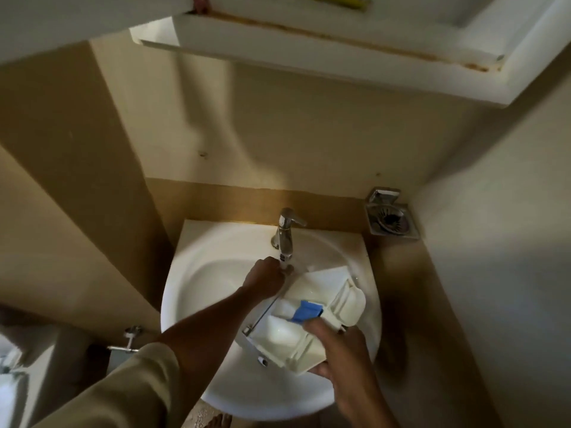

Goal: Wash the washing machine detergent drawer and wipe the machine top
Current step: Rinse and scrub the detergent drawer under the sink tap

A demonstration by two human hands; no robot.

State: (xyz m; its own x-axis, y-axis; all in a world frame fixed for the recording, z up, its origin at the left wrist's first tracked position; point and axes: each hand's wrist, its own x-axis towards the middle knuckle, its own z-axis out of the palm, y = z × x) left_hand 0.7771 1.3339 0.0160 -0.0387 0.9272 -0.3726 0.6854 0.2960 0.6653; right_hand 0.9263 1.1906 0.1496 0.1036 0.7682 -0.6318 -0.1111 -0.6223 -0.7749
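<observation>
1. Head view: white basin (185, 291) under a chrome tap (285, 230), beige walls (309, 134).
2. Right hand (340, 353) grips the detergent drawer (278, 338) over the basin; left hand (265, 279) curls beneath the tap, hold unclear.

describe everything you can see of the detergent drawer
The detergent drawer is white plastic with several open compartments and a blue insert near its middle. It is held tilted over the white sink, its far end near the tap. The right hand grips its near end, thumb on top; the left hand is curled at its far corner.
</observation>
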